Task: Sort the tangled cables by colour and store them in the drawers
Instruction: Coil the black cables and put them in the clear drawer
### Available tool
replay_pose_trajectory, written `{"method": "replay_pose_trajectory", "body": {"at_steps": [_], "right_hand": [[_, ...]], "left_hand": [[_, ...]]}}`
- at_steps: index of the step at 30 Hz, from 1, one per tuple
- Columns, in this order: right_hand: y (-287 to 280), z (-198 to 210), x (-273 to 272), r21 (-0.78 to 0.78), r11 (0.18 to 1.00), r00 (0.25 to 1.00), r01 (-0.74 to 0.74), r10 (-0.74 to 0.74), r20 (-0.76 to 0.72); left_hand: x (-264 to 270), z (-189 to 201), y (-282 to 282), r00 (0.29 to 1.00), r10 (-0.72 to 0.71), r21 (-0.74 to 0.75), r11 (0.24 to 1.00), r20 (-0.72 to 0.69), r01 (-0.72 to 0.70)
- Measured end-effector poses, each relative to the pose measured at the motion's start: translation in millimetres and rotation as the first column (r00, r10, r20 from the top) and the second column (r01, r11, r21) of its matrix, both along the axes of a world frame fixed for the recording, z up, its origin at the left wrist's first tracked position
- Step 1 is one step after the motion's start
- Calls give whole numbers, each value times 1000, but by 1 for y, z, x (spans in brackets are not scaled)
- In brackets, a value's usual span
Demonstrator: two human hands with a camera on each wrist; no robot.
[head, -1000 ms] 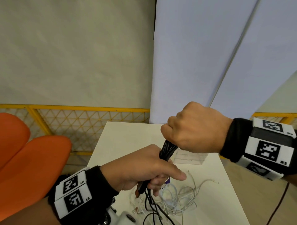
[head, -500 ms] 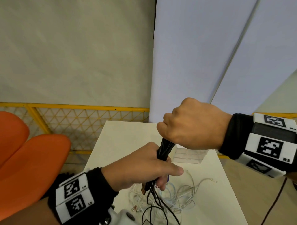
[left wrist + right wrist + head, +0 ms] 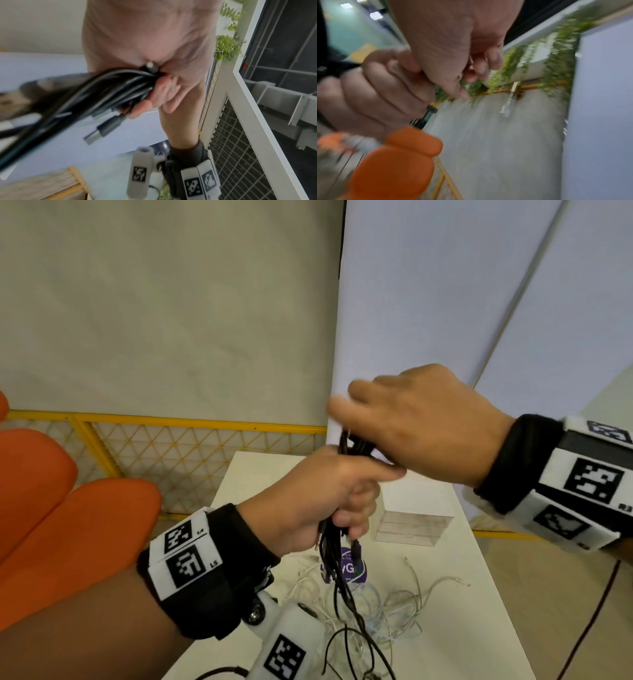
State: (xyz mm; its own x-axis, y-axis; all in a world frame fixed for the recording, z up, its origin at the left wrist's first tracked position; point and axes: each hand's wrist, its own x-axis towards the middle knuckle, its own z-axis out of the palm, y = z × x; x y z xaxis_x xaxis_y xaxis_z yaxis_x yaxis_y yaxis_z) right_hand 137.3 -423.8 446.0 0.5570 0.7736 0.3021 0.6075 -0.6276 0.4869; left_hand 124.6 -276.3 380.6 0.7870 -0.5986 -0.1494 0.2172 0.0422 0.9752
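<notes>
Black cables (image 3: 342, 546) running 12-to-6 through left hand (image 3: 318, 501), fingers clenching bundle above tabletop (image 3: 479, 594). Right hand (image 3: 421, 422) hovering at 12 over bundle top, fingers loosening; grip unclear. White cables (image 3: 394, 604) lying below.

I seem to be in an office or lab-like indoor space: pale lavender partition panels (image 3: 445, 302) stand ahead of my small white counter (image 3: 479, 594), a yellow mesh barrier (image 3: 191, 453) fences the area, orange padded seats (image 3: 68, 525) sit beside me, and hanging green plants (image 3: 559, 56) line a wall.
</notes>
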Motion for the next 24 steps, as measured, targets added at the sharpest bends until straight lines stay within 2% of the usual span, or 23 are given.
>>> {"method": "replay_pose_trajectory", "body": {"at_steps": [1,2,3,5,7,9,11,13,14,16,18,20,22,24], "right_hand": [[-4,-3,2,162,985,998,62,-60,-18],[-7,-8,2,331,935,992,125,-108,-70],[-9,-15,0,476,862,983,176,-123,-139],[-9,-35,-8,653,697,935,298,-74,-348],[-2,-59,-20,697,552,813,457,57,-579],[8,-80,-36,652,460,636,603,217,-740],[19,-96,-49,584,441,481,681,331,-812],[28,-108,-55,575,390,404,719,438,-803],[30,-112,-58,589,338,402,734,483,-778],[32,-118,-60,639,259,470,724,493,-732],[29,-122,-64,678,294,537,674,434,-723],[24,-124,-68,679,348,560,646,389,-732],[15,-125,-71,645,389,530,658,369,-764],[2,-125,-70,601,395,481,695,365,-797]], "left_hand": [[2,0,0,998,67,-35,997,-16,-67],[5,0,0,990,138,-60,988,-31,-139],[8,-1,0,978,203,-82,975,-46,-207],[14,-3,1,945,314,-125,938,-88,-323],[19,-4,2,907,399,-168,893,-134,-417],[24,-2,3,867,466,-212,842,-175,-495],[27,1,3,829,519,-252,791,-207,-558],[30,3,2,801,556,-273,753,-222,-598],[31,4,2,787,574,-277,737,-226,-617],[35,6,4,762,605,-286,707,-229,-647],[40,7,8,758,616,-287,702,-214,-652],[43,6,12,781,597,-263,736,-184,-624],[43,6,14,839,521,-212,812,-155,-544],[42,5,15,907,392,-154,897,-154,-414]]}}
